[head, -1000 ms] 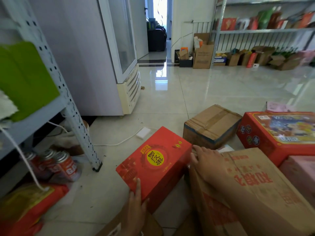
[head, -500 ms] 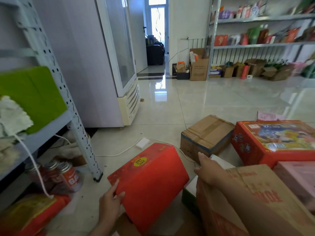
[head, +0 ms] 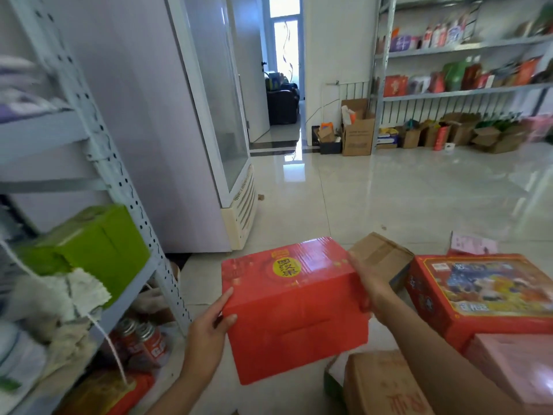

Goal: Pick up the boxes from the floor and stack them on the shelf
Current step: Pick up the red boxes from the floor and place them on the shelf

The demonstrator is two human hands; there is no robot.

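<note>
Between the two hands, the red box (head: 294,307) is clamped clear of the floor (head: 389,199): the left hand (head: 209,330) presses its lower left edge with the thumb across the near face, and the right hand (head: 369,290) presses the opposite side, an opposed grip that probably keeps the load level for transfer. To the left stands the shelf (head: 128,298), whose nearest level already carries a green box (head: 92,250) and crumpled cloth (head: 59,298), so the free space there appears limited. To the right, a brown carton (head: 380,256), a picture-printed red box (head: 484,292) and further cartons lie on the floor, presumably awaiting the same handling.
</note>
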